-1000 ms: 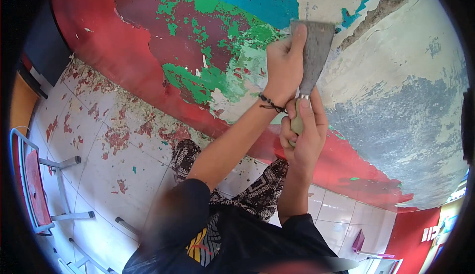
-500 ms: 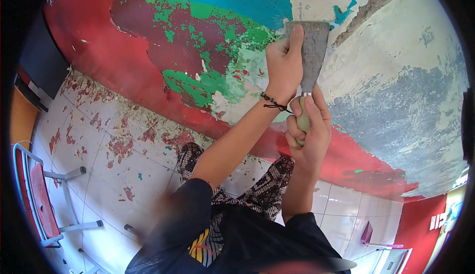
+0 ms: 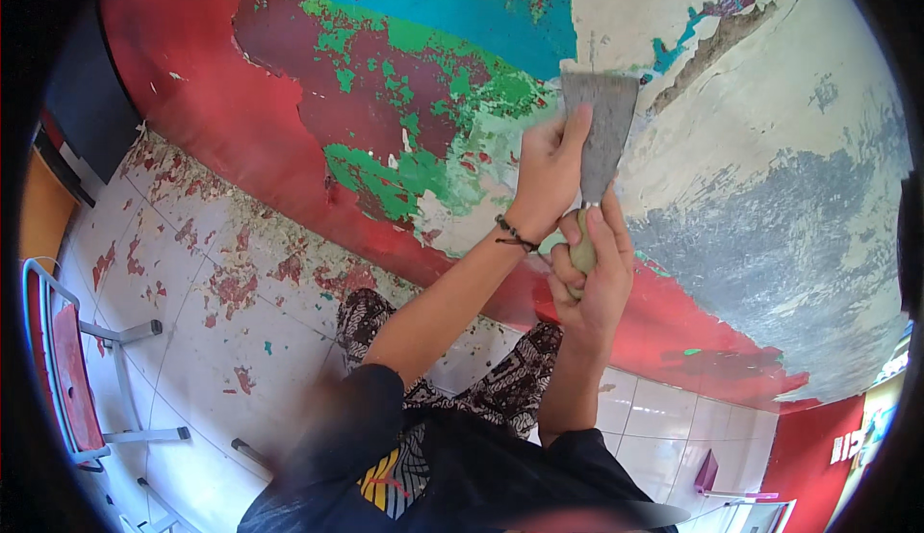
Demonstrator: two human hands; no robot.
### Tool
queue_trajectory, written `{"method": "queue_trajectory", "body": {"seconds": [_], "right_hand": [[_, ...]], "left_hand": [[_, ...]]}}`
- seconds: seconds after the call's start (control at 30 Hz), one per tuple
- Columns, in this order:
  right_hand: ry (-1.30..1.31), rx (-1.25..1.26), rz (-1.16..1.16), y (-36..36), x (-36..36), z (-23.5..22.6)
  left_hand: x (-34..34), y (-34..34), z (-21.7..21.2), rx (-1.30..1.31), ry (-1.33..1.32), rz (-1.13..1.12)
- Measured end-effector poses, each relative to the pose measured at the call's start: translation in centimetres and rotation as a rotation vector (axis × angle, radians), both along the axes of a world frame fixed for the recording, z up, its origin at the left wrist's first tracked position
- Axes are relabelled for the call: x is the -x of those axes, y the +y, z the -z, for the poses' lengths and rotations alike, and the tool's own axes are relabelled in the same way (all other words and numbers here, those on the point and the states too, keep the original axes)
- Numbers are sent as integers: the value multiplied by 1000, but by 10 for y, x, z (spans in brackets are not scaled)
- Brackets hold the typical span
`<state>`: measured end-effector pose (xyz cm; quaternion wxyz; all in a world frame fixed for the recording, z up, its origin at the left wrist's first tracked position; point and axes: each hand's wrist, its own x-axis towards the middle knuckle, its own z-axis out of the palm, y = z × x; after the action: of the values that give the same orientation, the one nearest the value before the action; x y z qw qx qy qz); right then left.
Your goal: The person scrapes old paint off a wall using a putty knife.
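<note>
A wide paint scraper stands nearly upright against the wall, its grey metal blade point(image 3: 608, 133) widening toward the top edge. Fingers of my right hand point(image 3: 602, 273) wrap round its pale green handle point(image 3: 581, 256). My left hand point(image 3: 547, 175), below a dark bracelet, grips the blade's left side with the thumb on its face; the other fingers are partly hidden behind. The blade's top edge lies at the painted wall point(image 3: 520, 13), where blue paint meets a cream patch. Green, maroon and red paint flakes show to the left, bare whitish and grey plaster to the right.
Paint chips point(image 3: 236, 283) litter the white tiled floor point(image 3: 197, 379) along the wall's foot. A metal-framed chair point(image 3: 77, 369) with a red part stands at the left. A pink dustpan point(image 3: 709, 475) lies at the lower right, near a red wall point(image 3: 808, 456).
Both hands and the scraper have moved lower in the picture and slightly left, with the blade drawn down along the wall. Both grips stay the same. The view has shifted slightly.
</note>
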<state>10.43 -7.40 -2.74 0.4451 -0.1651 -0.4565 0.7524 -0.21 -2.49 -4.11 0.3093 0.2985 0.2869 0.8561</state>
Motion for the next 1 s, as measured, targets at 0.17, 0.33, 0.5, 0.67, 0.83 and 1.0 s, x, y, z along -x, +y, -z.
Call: {"method": "queue_trajectory", "body": {"seconds": [0.17,0.33,0.5,0.67,0.83,1.0], "right_hand": [[-68,-55,-37,0,2,1],[-4,-56,-50,5,11,-10],[-27,-23,-48,-1,3,2],[24,-94,-45,-2,21,-19],[-62,5,31,-3,7,20],[-59,24,72,-8,11,21]], "left_hand": [[4,-8,-11,-16,-8,-98],[12,9,-22,-19,83,-266],[5,8,-4,15,115,-309],[16,2,-32,-27,80,-320],[9,5,3,2,118,-298],[9,1,0,8,69,-215]]}}
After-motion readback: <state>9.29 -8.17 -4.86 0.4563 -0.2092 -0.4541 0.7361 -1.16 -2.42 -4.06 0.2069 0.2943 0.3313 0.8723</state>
